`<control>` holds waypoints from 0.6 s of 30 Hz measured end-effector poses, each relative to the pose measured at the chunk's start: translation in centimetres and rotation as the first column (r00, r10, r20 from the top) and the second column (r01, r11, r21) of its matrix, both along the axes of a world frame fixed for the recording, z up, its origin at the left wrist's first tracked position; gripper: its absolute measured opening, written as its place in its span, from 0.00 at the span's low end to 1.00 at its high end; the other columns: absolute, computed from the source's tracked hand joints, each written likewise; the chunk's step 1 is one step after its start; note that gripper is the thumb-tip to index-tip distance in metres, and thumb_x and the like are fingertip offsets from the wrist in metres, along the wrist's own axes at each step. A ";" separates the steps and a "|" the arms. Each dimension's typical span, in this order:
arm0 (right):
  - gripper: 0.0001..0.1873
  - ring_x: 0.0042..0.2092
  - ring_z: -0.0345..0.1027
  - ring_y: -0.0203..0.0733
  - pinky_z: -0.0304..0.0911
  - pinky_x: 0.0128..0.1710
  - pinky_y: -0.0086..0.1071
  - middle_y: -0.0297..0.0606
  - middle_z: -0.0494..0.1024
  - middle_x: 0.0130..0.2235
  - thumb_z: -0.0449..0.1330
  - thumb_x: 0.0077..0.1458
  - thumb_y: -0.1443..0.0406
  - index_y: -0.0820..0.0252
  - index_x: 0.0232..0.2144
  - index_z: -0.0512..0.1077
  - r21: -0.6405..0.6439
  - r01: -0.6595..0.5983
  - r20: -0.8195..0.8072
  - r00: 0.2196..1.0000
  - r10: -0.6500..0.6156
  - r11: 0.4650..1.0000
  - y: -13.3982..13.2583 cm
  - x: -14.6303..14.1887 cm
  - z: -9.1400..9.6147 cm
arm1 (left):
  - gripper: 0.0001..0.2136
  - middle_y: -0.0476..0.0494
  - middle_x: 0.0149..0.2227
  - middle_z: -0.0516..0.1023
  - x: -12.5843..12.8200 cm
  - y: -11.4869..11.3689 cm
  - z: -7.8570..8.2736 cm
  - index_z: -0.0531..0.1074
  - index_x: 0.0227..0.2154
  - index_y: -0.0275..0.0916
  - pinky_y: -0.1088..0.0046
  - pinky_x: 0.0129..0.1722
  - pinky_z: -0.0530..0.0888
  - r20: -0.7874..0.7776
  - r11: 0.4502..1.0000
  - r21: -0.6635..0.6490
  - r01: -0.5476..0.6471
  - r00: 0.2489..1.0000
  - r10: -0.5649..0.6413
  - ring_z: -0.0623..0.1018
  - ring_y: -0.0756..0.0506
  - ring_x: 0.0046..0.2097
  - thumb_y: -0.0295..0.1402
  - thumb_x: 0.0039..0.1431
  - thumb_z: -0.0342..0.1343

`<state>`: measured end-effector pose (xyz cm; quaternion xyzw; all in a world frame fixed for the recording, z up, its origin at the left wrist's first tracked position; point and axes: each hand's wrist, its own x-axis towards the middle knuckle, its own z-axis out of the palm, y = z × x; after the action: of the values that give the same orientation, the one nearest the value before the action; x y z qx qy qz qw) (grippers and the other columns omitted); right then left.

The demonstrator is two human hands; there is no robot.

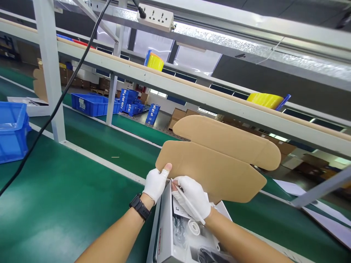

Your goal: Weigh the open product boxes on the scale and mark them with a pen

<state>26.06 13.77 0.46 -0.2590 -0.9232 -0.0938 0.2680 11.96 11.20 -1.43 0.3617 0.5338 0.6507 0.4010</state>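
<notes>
Both my hands wear white gloves. My left hand [157, 182], with a black watch on the wrist, grips the left end of a raised brown cardboard lid flap [216, 160], thumb on its front. My right hand [192, 195] is closed beside it at the flap's lower edge, and a thin white stick [189, 204] lies across its back. The flap belongs to an open box [161, 226] that rests on the green conveyor belt [68, 197]. Inside the box lie bagged items, a printed sheet and a white ring [194, 227].
A blue crate [12, 129] stands at the left edge of the belt. A black cable [59, 102] hangs across a white frame post [51, 69]. A shelf rail overhead carries yellow tape rolls [264, 99]. More blue crates [90, 104] and cartons sit beyond.
</notes>
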 end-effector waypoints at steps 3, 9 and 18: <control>0.14 0.29 0.62 0.36 0.54 0.30 0.29 0.35 0.71 0.27 0.47 0.61 0.64 0.60 0.24 0.63 0.014 -0.002 0.006 1.000 0.002 1.000 -0.1 0.0 0.1 | 0.22 0.35 0.36 0.79 -0.1 0.1 -0.2 0.76 0.29 0.33 0.72 0.35 0.72 -0.012 1.000 0.004 -0.002 1.000 0.002 0.78 0.42 0.37 0.51 0.53 0.53; 0.14 0.28 0.61 0.35 0.54 0.30 0.29 0.34 0.69 0.26 0.46 0.61 0.65 0.60 0.23 0.62 0.030 -0.016 -0.006 1.000 0.016 0.999 -0.4 -0.1 0.2 | 0.23 0.35 0.33 0.79 -0.1 0.2 -0.2 0.75 0.26 0.33 0.72 0.35 0.71 -0.055 1.000 -0.006 -0.016 0.998 0.016 0.78 0.42 0.36 0.52 0.52 0.52; 0.14 0.27 0.60 0.36 0.55 0.29 0.30 0.35 0.68 0.25 0.46 0.60 0.65 0.59 0.23 0.61 0.044 -0.022 -0.019 1.000 0.023 0.999 -0.2 -0.1 0.1 | 0.22 0.36 0.36 0.79 -0.2 0.4 -0.4 0.76 0.28 0.34 0.72 0.38 0.70 -0.056 1.000 0.000 -0.015 0.998 0.015 0.78 0.43 0.39 0.51 0.53 0.52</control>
<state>25.99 13.54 0.59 -0.2434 -0.9212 -0.1085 0.2836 11.73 11.60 -1.88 0.3756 0.5478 0.6431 0.3811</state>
